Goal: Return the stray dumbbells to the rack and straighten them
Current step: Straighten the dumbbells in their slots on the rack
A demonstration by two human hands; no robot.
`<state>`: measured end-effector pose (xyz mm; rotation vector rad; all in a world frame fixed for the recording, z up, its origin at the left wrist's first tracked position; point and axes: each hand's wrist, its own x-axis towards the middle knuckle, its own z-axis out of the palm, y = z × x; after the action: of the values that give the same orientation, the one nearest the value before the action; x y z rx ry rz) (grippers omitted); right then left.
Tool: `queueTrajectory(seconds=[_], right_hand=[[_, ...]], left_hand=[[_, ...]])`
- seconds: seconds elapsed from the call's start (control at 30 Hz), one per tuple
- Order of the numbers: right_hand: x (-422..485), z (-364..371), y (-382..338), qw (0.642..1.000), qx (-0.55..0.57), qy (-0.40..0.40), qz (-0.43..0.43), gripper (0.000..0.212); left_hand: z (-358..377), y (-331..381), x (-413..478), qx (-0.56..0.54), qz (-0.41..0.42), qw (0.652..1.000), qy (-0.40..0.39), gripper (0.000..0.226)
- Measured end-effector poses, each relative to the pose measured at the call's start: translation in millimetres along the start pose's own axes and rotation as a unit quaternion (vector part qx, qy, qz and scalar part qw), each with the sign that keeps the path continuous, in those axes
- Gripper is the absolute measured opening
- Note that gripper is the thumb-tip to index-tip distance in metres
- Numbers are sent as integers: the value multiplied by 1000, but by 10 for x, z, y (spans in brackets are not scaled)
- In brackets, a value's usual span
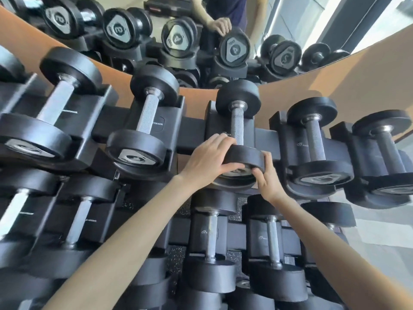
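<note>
A small black dumbbell (237, 124) with a knurled steel handle lies in a cradle in the top row of the black rack (194, 133), its far head toward the mirror. My left hand (207, 157) wraps over the left side of its near head. My right hand (267, 175) grips the right and lower edge of that same head, fingertips on its end face. Both hands hold this one head; the handle is free. Neighbouring cradles on either side each hold a dumbbell (145, 121).
A lower row holds more dumbbells (211, 238), right under my forearms. Behind the rack an orange wall band (301, 90) runs below a mirror (201, 36) that reflects the rack and my hands. Grey floor (380, 231) shows at the right.
</note>
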<state>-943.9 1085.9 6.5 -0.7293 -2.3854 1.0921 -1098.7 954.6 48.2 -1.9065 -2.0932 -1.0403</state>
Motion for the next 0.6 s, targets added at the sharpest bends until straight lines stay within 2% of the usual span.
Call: queueTrajectory(seconds=[0.07,0.13,0.23,0.33,0.43,0.53,0.6], right_hand=[[28,-131,6,997,-51,-52,-11,58],[42,-239,-96,992,-88,-83,-39,59],[59,-360,-299,978,-149,-97,-112,63],[111,-290,-523,973,-144,-100,-148,65],[150,-62,-678,982,-134,-58,-121,65],[138,5,-600,989,-75,12,-125,50],[95,-13,-489,993,-28,31,-112,37]], left_hand=[[114,-7,-117,-111,-62,992,-13,55],[216,-89,-247,-168,-108,980,-8,61],[271,-236,-320,-188,-172,967,-15,66],[261,-322,-274,-207,-222,952,-41,63],[275,-363,-239,-200,-221,953,-61,56],[236,-344,-214,-207,-200,954,-80,54],[124,-286,-141,-122,-144,978,-92,62]])
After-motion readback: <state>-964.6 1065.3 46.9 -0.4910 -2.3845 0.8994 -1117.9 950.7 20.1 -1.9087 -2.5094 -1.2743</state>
